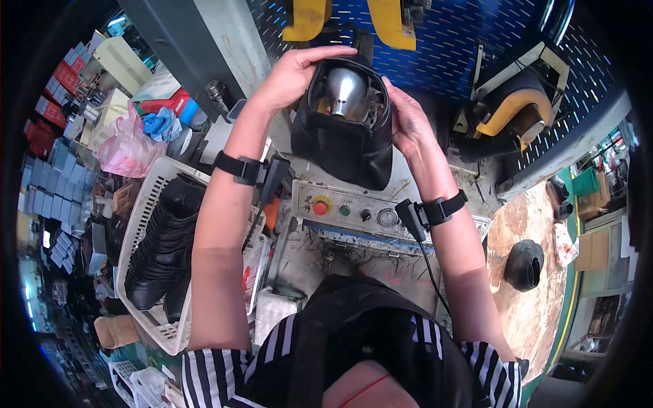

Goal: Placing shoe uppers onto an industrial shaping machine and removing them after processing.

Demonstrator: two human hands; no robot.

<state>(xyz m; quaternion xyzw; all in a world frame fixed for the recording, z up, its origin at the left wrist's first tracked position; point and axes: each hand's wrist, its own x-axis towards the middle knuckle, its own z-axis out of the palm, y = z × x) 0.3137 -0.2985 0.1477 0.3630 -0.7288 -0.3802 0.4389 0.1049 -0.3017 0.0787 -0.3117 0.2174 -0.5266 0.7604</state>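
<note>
A black shoe upper [343,146] is held by both hands at the machine, its opening facing up. Inside that opening shows a shiny rounded metal form [347,88]; how far the upper sits over it is hidden. My left hand [294,76] grips the upper's left side, fingers stretched along its far rim. On the right side, my right hand [407,117] is closed against the upper, thumb near the rim. Just below lies the machine's control panel [354,209], with a red button [320,207], a green button and a round gauge.
At left, a white slotted basket [158,329] holds several black uppers [160,238]. Another black upper [522,265] rests on a wooden table [520,326] at right. Yellow curved machine parts [394,24] hang beyond my hands. A second padded station [517,109] stands far right.
</note>
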